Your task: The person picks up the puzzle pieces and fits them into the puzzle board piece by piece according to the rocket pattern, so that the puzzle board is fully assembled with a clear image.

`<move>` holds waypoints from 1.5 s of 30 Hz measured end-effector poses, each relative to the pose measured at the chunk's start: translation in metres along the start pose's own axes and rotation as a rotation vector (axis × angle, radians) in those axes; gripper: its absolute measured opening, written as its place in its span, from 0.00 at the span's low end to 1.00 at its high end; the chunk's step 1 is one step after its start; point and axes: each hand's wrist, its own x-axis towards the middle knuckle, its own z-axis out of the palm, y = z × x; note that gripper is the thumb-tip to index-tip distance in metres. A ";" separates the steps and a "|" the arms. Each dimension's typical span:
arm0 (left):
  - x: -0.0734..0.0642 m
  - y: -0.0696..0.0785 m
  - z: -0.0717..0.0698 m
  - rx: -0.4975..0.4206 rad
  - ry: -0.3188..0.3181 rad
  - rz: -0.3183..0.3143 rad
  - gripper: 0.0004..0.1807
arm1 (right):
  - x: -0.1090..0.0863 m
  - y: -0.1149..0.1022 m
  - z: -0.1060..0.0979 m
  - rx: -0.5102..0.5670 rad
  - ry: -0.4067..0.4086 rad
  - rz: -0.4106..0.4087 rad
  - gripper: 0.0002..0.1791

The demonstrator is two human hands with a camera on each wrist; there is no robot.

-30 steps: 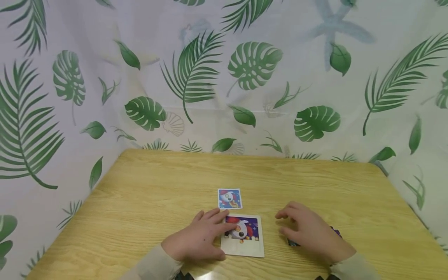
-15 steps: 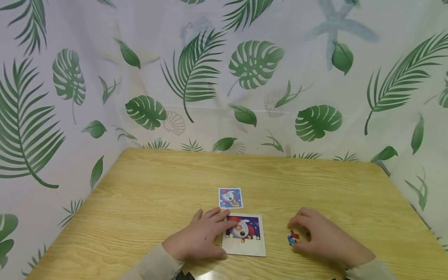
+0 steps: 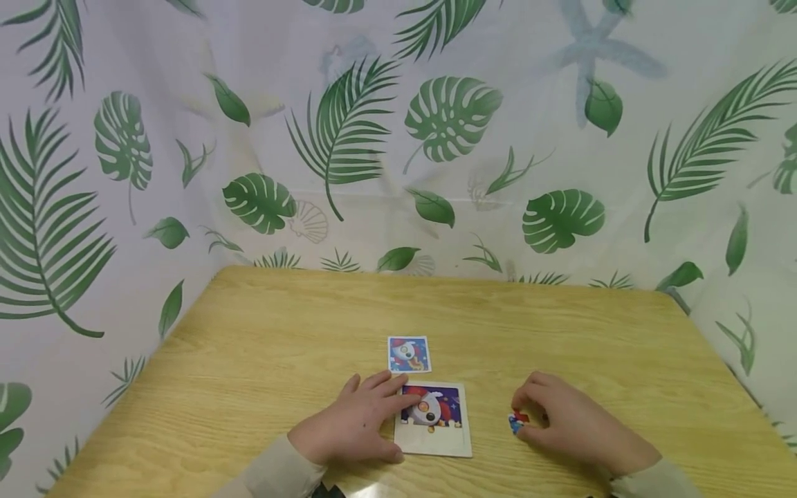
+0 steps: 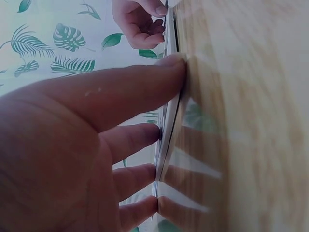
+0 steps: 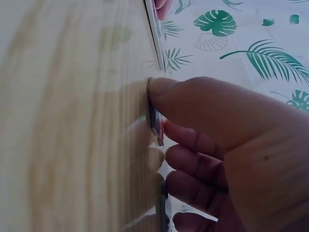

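A square puzzle board point(image 3: 432, 443) lies on the table; its upper half is filled with joined pieces showing a white dog in a red helmet, and its lower half is bare and cream-coloured. My left hand point(image 3: 358, 423) rests on the board's left side with fingers spread, and its thumb touches the board's edge in the left wrist view. To the right of the board, my right hand point(image 3: 575, 427) pinches a small red and blue puzzle piece point(image 3: 515, 420) between thumb and index finger. In the right wrist view this piece stands right at the tabletop, under the thumb.
A small picture card point(image 3: 409, 354) with the same dog lies just beyond the board. More flat pieces point(image 5: 162, 208) show behind the right fingers in the right wrist view. A leaf-patterned curtain point(image 3: 367, 228) hangs behind the wooden table point(image 3: 280, 325).
My right hand, at first over dark pieces, has shifted slightly right and lower, and a red and blue piece has come between its thumb and index finger. My left hand has stayed put.
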 end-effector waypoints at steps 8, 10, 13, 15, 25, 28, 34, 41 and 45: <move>0.001 -0.001 -0.001 -0.010 -0.003 0.007 0.45 | 0.002 -0.006 0.003 0.003 0.029 -0.021 0.14; 0.001 -0.001 -0.001 -0.010 -0.010 0.007 0.45 | 0.003 -0.010 0.006 0.027 0.025 -0.018 0.15; 0.001 -0.001 -0.001 -0.006 -0.009 0.010 0.45 | 0.005 -0.021 0.010 0.060 0.026 -0.018 0.16; 0.000 -0.001 0.000 -0.004 0.000 0.015 0.46 | 0.009 -0.030 0.013 0.070 0.025 -0.011 0.16; 0.002 -0.003 0.001 0.007 0.024 0.020 0.46 | 0.032 -0.076 0.026 0.132 0.010 -0.034 0.16; 0.002 -0.003 0.000 0.012 0.031 0.025 0.46 | 0.039 -0.089 0.031 0.141 0.016 -0.082 0.15; 0.000 -0.003 0.001 -0.011 0.032 0.033 0.45 | 0.052 -0.111 0.043 0.149 0.000 -0.110 0.14; 0.000 -0.003 0.001 -0.015 0.032 0.036 0.47 | 0.060 -0.120 0.056 0.089 0.007 -0.117 0.15; 0.000 -0.003 0.002 -0.017 0.041 0.042 0.46 | 0.059 -0.119 0.058 0.084 0.013 -0.138 0.14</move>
